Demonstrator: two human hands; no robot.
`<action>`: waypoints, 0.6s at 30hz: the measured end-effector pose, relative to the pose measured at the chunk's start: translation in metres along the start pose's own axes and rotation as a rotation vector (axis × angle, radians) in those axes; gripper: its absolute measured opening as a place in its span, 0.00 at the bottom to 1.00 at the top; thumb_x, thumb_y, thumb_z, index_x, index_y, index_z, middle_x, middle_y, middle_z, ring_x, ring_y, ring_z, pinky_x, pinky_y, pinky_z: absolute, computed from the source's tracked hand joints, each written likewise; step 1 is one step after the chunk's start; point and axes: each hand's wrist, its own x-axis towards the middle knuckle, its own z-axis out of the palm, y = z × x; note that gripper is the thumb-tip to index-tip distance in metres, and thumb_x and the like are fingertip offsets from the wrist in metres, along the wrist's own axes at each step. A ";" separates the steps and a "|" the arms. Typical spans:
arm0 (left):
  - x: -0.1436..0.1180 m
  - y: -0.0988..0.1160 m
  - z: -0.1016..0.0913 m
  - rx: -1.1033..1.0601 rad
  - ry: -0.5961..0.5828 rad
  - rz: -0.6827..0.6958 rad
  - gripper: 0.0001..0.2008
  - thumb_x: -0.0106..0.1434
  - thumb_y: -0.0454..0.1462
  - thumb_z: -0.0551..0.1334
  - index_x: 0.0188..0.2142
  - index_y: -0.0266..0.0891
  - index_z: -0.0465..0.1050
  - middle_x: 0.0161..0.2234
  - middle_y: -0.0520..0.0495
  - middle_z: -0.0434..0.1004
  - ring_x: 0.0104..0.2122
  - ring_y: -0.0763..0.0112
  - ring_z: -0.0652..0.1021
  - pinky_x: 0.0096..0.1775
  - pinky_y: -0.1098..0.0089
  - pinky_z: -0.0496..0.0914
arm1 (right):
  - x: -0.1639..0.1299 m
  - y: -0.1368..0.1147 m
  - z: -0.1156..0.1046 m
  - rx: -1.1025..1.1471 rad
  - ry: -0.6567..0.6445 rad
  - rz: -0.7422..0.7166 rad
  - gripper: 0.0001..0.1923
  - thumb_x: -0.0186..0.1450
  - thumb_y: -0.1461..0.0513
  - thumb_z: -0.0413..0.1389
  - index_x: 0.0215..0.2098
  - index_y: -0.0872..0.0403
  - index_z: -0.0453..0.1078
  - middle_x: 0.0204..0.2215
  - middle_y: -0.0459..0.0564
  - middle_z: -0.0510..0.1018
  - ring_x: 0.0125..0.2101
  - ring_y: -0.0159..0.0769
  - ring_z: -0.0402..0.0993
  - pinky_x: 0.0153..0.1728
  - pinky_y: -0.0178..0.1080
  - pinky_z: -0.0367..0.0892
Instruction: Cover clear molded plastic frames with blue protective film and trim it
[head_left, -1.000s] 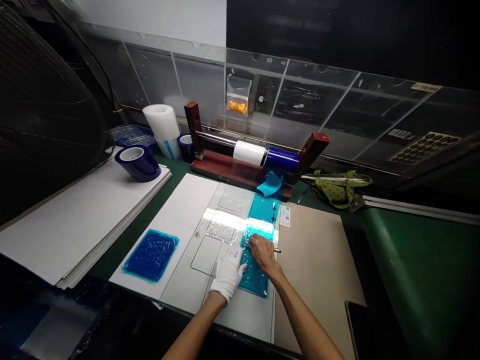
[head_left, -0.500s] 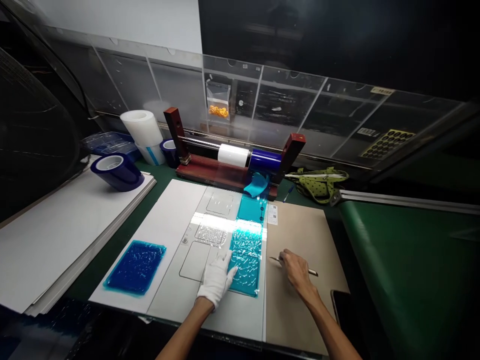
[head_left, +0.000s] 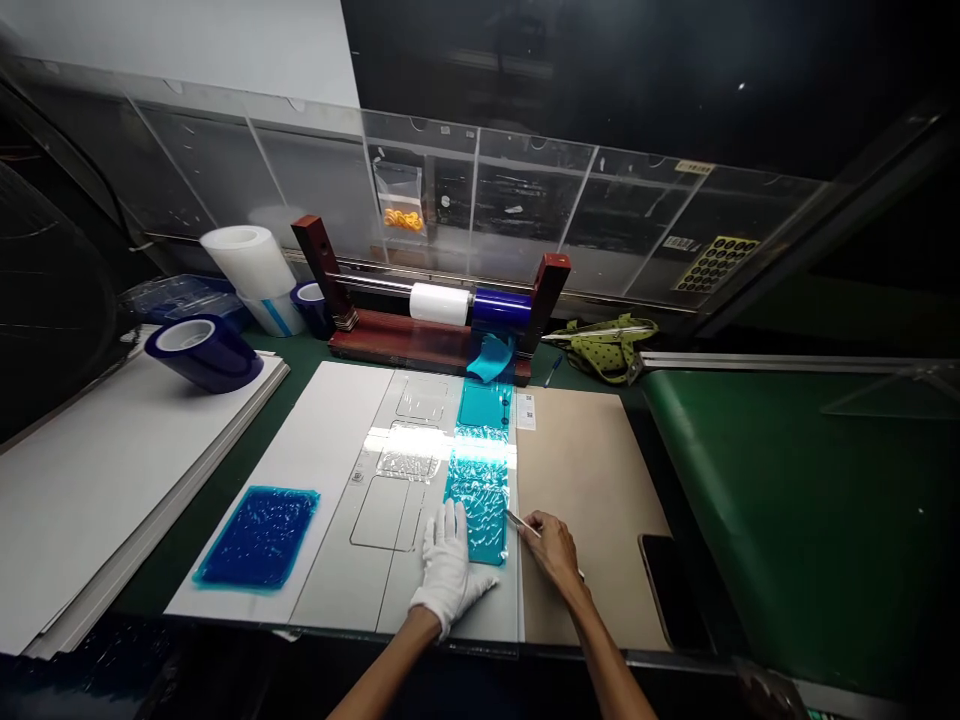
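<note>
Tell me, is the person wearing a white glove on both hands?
No, only the left hand wears a white glove; the right hand is bare and holds a thin tool.

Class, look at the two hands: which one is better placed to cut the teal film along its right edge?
Likely the right hand: it holds the thin blade tool beside the teal film, while the gloved left hand lies flat.

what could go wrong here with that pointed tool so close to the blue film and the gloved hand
The thin pointed tool in the right hand has its tip at the edge of the wrinkled blue film; a slip might scratch or tear it. The gloved left hand presses right beside that edge, so the tip could jab a finger. The film already looks creased, so more bubbles may get trapped. The dark phone lies near the right forearm and could get nudged.
</note>
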 end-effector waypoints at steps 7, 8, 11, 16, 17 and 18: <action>-0.001 -0.008 -0.003 -0.120 0.046 -0.033 0.49 0.46 0.35 0.55 0.65 0.23 0.33 0.67 0.35 0.32 0.66 0.55 0.38 0.63 0.57 0.35 | -0.027 -0.005 -0.006 0.414 -0.016 0.039 0.21 0.55 0.44 0.53 0.29 0.54 0.71 0.25 0.47 0.77 0.25 0.35 0.72 0.28 0.35 0.64; -0.001 -0.009 -0.003 -0.152 0.045 -0.041 0.49 0.46 0.35 0.56 0.64 0.22 0.32 0.67 0.34 0.32 0.66 0.54 0.38 0.63 0.56 0.35 | -0.029 -0.009 -0.001 0.470 -0.020 0.070 0.24 0.54 0.43 0.53 0.31 0.55 0.71 0.24 0.46 0.76 0.24 0.35 0.72 0.26 0.35 0.64; -0.003 -0.011 -0.004 -0.278 0.043 -0.064 0.49 0.47 0.35 0.57 0.65 0.25 0.34 0.67 0.35 0.32 0.65 0.53 0.36 0.64 0.55 0.35 | -0.030 -0.025 0.023 0.603 -0.010 0.157 0.30 0.50 0.41 0.57 0.37 0.58 0.70 0.20 0.46 0.74 0.18 0.32 0.68 0.22 0.34 0.63; -0.016 -0.030 -0.026 -0.599 0.033 -0.131 0.51 0.45 0.37 0.65 0.65 0.36 0.40 0.66 0.36 0.42 0.65 0.52 0.44 0.63 0.57 0.47 | -0.039 -0.048 0.044 0.738 0.028 0.166 0.31 0.42 0.44 0.63 0.34 0.59 0.70 0.23 0.49 0.75 0.26 0.38 0.73 0.30 0.38 0.68; -0.020 -0.037 -0.034 -0.679 0.032 -0.126 0.49 0.48 0.39 0.65 0.65 0.38 0.42 0.65 0.36 0.48 0.64 0.54 0.51 0.61 0.59 0.54 | -0.045 -0.053 0.043 0.758 0.019 0.147 0.31 0.43 0.44 0.64 0.34 0.59 0.70 0.24 0.50 0.76 0.28 0.39 0.74 0.32 0.38 0.69; -0.025 -0.045 -0.042 -0.760 0.031 -0.113 0.44 0.51 0.42 0.64 0.64 0.39 0.46 0.63 0.36 0.54 0.62 0.56 0.58 0.58 0.61 0.61 | -0.050 -0.058 0.041 0.775 -0.001 0.125 0.30 0.44 0.45 0.64 0.35 0.59 0.70 0.25 0.51 0.76 0.30 0.40 0.74 0.34 0.38 0.69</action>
